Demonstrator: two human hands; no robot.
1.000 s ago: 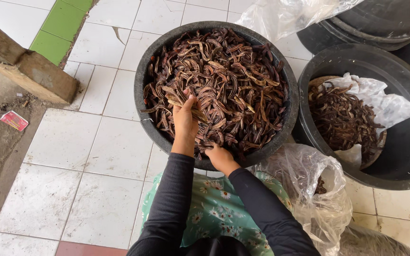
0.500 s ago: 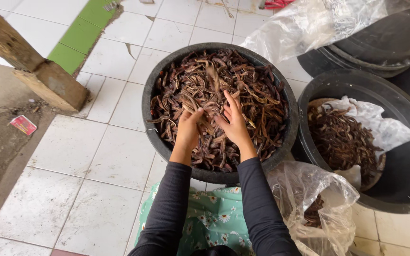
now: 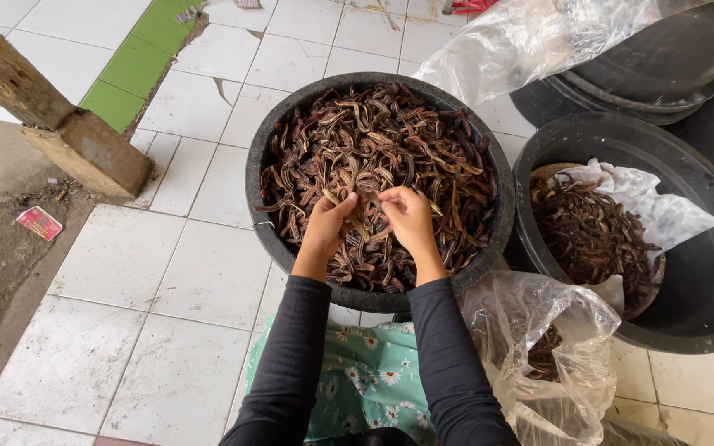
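Observation:
A round black tub [image 3: 268, 132] full of dried brown pods [image 3: 390, 140] stands on the tiled floor in front of me. Both my hands are raised over its near half. My left hand [image 3: 326, 227] and my right hand [image 3: 406, 219] pinch the two ends of one curled brown pod [image 3: 359, 206] between them. Black sleeves cover both forearms.
A second black tub [image 3: 704, 272] at the right holds darker pods on a white sheet. A clear plastic bag [image 3: 539, 347] with a few pods lies by my right knee. More black tubs and plastic are stacked at the back right. A wooden post [image 3: 51, 116] stands left.
Both hands have lifted off the heap and come together with a pod held between them. The view has shifted a little.

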